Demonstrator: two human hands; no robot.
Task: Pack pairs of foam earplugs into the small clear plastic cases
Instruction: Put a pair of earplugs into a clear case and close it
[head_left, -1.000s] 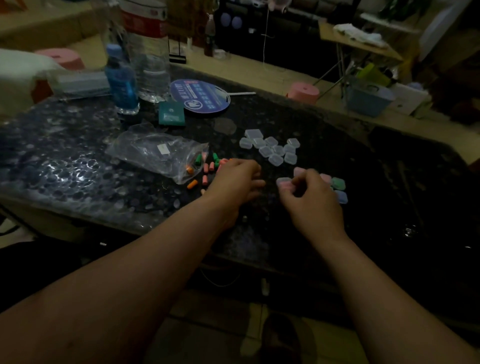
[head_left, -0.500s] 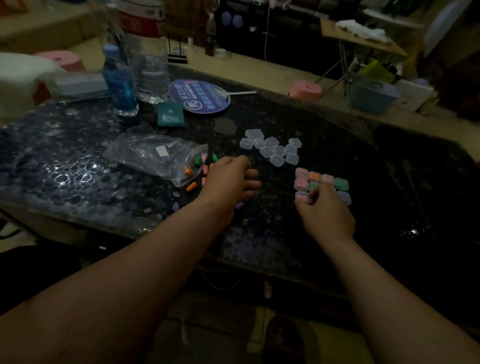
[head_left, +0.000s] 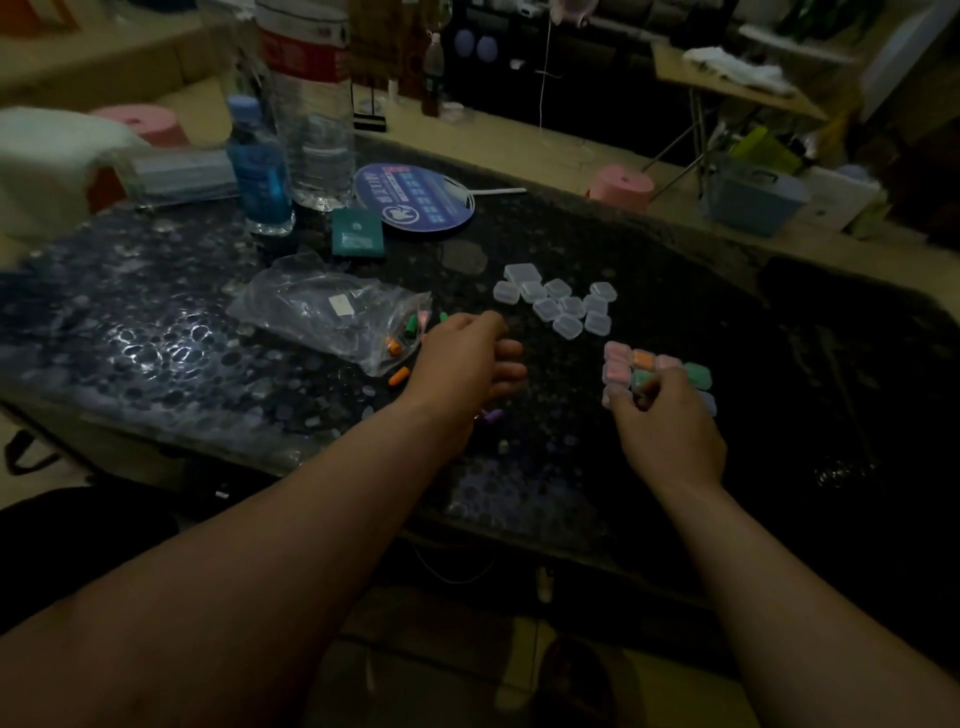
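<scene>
Right hand (head_left: 670, 426) has carried the pink case (head_left: 609, 396) from mid-frame to the filled cases (head_left: 644, 361), right of centre. Its fingers curl over the cluster's near-left corner (can't tell if it's still pinching or has let go). Looks like one more pair packed. Left hand (head_left: 467, 364) has drifted back over the loose earplugs (head_left: 399, 375) by the bag (head_left: 332, 317), fingers slack, nothing visibly held. Hands well apart, bare table (head_left: 156, 338) between them. Empty cases (head_left: 561, 301) sit just above the filled ones. One purple plug (head_left: 493, 414) lies under the left wrist, nearer the front edge, so a sweep could knock it off.
</scene>
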